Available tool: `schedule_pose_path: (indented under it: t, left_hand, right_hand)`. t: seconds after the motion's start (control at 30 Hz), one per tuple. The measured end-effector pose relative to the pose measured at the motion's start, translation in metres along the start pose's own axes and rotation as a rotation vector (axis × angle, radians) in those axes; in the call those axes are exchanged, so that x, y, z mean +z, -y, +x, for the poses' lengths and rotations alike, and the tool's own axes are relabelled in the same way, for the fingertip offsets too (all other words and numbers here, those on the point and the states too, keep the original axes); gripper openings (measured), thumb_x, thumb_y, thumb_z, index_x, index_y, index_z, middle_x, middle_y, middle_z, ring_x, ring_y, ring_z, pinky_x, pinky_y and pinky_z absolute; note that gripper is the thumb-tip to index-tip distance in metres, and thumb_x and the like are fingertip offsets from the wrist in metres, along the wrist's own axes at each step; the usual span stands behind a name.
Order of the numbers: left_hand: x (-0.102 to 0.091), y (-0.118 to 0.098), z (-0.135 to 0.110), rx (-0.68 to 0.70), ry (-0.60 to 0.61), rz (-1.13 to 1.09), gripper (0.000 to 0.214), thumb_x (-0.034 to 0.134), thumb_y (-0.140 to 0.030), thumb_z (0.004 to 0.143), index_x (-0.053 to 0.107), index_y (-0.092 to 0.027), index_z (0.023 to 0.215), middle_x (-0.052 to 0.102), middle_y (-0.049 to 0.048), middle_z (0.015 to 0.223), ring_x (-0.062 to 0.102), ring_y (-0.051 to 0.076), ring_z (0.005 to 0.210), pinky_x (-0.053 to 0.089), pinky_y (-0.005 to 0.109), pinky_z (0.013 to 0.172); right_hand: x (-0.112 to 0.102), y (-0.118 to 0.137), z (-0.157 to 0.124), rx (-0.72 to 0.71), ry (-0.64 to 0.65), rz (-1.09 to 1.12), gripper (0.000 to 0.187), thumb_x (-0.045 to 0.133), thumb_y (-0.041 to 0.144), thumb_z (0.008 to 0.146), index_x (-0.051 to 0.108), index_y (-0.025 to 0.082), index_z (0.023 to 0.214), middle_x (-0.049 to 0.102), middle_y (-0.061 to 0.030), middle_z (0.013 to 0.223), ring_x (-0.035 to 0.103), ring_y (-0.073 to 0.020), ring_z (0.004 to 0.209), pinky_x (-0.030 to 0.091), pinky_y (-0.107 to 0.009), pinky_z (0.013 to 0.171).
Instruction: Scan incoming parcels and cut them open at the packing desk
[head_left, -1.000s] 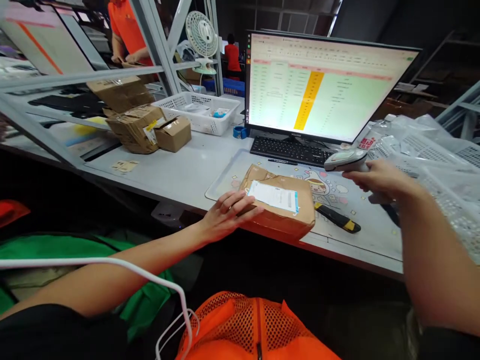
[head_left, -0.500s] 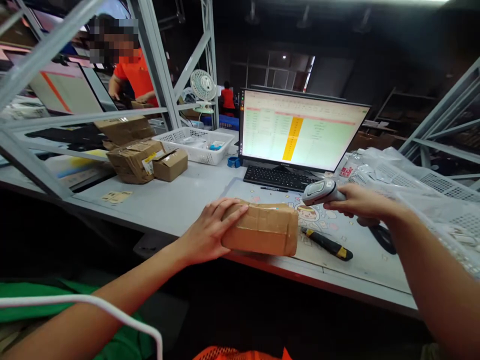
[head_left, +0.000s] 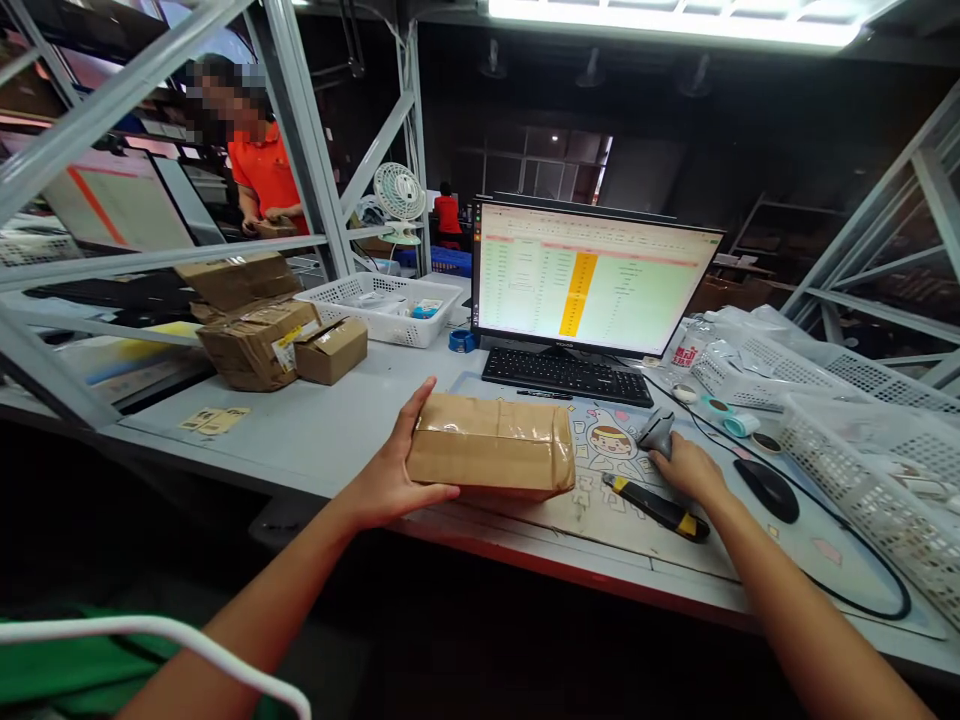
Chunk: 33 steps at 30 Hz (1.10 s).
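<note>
At the front edge of the worktop (head_left: 315, 440), the left hand (head_left: 386, 487) keeps a closed grip on one end of a brown taped parcel (head_left: 491, 445), thumb up its side and fingers along its lower edge, which leaves nearly all of the top face uncovered; no label shows there. The parcel sits over the left part of a cartoon-printed desk mat (head_left: 637, 540), within easy reach of the right hand (head_left: 690, 472). That hand's grip looks closed around a handheld barcode scanner (head_left: 657, 432), whose head tilts up and toward the parcel, a pose that would suit aiming it. A yellow-and-black box cutter (head_left: 656, 507) lies just beside the hand, and a black mouse (head_left: 765, 490) sits further right, both placed for quick reach. A keyboard (head_left: 566, 378) and a monitor (head_left: 592, 280) showing a spreadsheet stand straight ahead, facing the seat. Further left are stacked cardboard boxes (head_left: 259, 345) and a white plastic basket (head_left: 379, 310). Beyond the shelving, a co-worker (head_left: 262, 170) in an orange shirt holds a small parcel (head_left: 274, 228).
</note>
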<state>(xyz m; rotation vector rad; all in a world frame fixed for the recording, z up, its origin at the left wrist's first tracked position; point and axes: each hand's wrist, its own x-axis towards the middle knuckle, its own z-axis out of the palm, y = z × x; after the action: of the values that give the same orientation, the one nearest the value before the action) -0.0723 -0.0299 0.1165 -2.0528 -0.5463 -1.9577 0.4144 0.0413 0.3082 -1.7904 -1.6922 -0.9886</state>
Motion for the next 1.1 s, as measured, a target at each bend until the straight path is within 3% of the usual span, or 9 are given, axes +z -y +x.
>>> schedule_pose_path:
  t: [0.17, 0.3, 0.37, 0.43, 0.53, 0.77, 0.9, 1.0, 1.1]
  left_hand:
    - [0.009, 0.022, -0.013, -0.080, -0.059, -0.169, 0.130, 0.094, -0.049, 0.076, 0.008, -0.048, 0.173, 0.029, 0.0147, 0.172, 0.043, 0.041, 0.154, 0.041, 0.064, 0.118]
    - [0.027, 0.040, -0.019, -0.026, -0.152, -0.173, 0.132, 0.096, -0.054, 0.071, 0.014, -0.038, 0.174, 0.019, 0.0146, 0.176, 0.033, 0.042, 0.159, 0.033, 0.062, 0.126]
    - [0.040, 0.052, -0.023, -0.146, -0.166, -0.186, 0.126, 0.095, -0.059, 0.068, 0.029, -0.022, 0.168, 0.034, 0.0226, 0.168, 0.043, 0.045, 0.152, 0.039, 0.063, 0.123]
    - [0.051, 0.064, -0.026, -0.362, -0.140, -0.161, 0.111, 0.091, -0.067, 0.063, 0.049, -0.010, 0.149, 0.053, 0.0277, 0.151, 0.054, 0.049, 0.140, 0.046, 0.067, 0.117]
    - [0.059, 0.072, -0.028, -0.568, -0.094, -0.129, 0.101, 0.087, -0.071, 0.058, 0.060, -0.009, 0.132, 0.061, 0.0268, 0.143, 0.057, 0.050, 0.135, 0.045, 0.069, 0.117]
    - [0.059, 0.050, -0.025, -0.526, -0.140, -0.122, 0.089, 0.086, -0.061, 0.069, 0.063, -0.010, 0.139, 0.058, 0.0186, 0.152, 0.051, 0.045, 0.145, 0.033, 0.066, 0.128]
    - [0.059, 0.064, -0.024, -0.532, -0.080, -0.134, 0.104, 0.088, -0.066, 0.066, 0.058, -0.011, 0.148, 0.051, 0.0200, 0.158, 0.047, 0.046, 0.148, 0.039, 0.066, 0.125]
    - [0.060, 0.079, -0.027, -0.473, -0.068, -0.108, 0.104, 0.088, -0.067, 0.067, 0.057, -0.013, 0.151, 0.053, 0.0203, 0.156, 0.051, 0.045, 0.145, 0.044, 0.064, 0.122]
    - [0.061, 0.087, -0.032, -0.353, -0.107, -0.078, 0.103, 0.086, -0.066, 0.074, 0.053, -0.013, 0.156, 0.051, 0.0211, 0.158, 0.051, 0.043, 0.146, 0.043, 0.063, 0.124]
  right_hand:
    - [-0.030, 0.013, 0.037, 0.018, -0.144, -0.043, 0.042, 0.070, 0.041, 0.125, 0.059, 0.008, 0.149, 0.049, -0.0147, 0.132, 0.052, -0.0283, 0.121, 0.049, -0.047, 0.112]
    - [-0.035, 0.050, 0.079, -0.097, -0.142, -0.052, 0.033, 0.068, 0.023, 0.123, 0.059, 0.008, 0.150, 0.047, -0.0143, 0.137, 0.048, -0.0279, 0.129, 0.045, -0.046, 0.116]
    - [-0.026, 0.068, 0.098, -0.179, -0.031, -0.049, 0.029, 0.073, 0.023, 0.120, 0.063, 0.008, 0.144, 0.049, -0.0134, 0.134, 0.051, -0.0270, 0.125, 0.048, -0.044, 0.114]
    - [-0.016, 0.081, 0.111, -0.199, 0.032, -0.057, 0.031, 0.075, 0.027, 0.120, 0.063, 0.008, 0.142, 0.049, -0.0136, 0.133, 0.051, -0.0274, 0.123, 0.050, -0.044, 0.111]
    - [-0.006, 0.093, 0.122, -0.125, -0.013, -0.100, 0.036, 0.073, 0.028, 0.120, 0.060, 0.008, 0.148, 0.042, -0.0155, 0.142, 0.044, -0.0312, 0.132, 0.045, -0.048, 0.116]
    - [-0.005, 0.098, 0.127, -0.047, 0.028, -0.155, 0.036, 0.073, 0.023, 0.119, 0.061, 0.010, 0.150, 0.029, -0.0151, 0.155, 0.025, -0.0363, 0.145, 0.032, -0.057, 0.123]
    - [-0.008, 0.106, 0.132, -0.072, 0.076, -0.129, 0.047, 0.073, 0.024, 0.119, 0.055, 0.014, 0.161, 0.023, -0.0145, 0.159, 0.020, -0.0385, 0.147, 0.030, -0.061, 0.123]
    - [-0.015, 0.115, 0.127, -0.083, 0.078, -0.098, 0.044, 0.074, 0.022, 0.119, 0.057, 0.013, 0.158, 0.029, -0.0154, 0.155, 0.026, -0.0382, 0.145, 0.032, -0.061, 0.122]
    - [-0.024, 0.113, 0.100, -0.215, 0.056, -0.026, 0.035, 0.071, 0.020, 0.120, 0.060, 0.010, 0.151, 0.041, -0.0152, 0.144, 0.042, -0.0318, 0.135, 0.042, -0.052, 0.119]
